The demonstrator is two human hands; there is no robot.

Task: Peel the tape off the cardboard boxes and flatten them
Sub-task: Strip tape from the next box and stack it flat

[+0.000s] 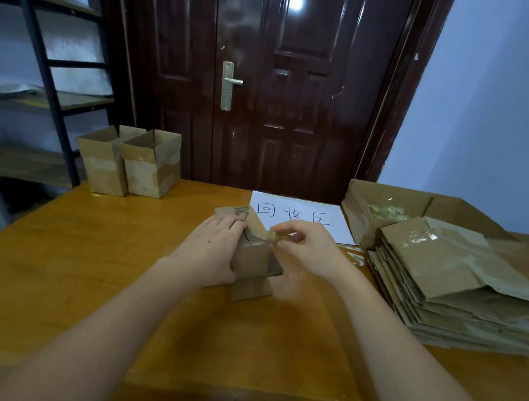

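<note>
The left hand (214, 252) curls round the side of a small cardboard box (253, 254), holding it upright on the desk (88, 253). The right hand (306, 247), just beside the box's upper edge, pinches a crumpled bit of tape (274, 235) between thumb and fingertips (it sits at the box's torn top edge). Beyond the right hand lies a white paper sign (302, 214) with handwriting. Further right sits a stack of flattened boxes (450, 284), with an open carton (384, 211) behind it. Well beyond the left hand stand two open boxes (128, 164).
</note>
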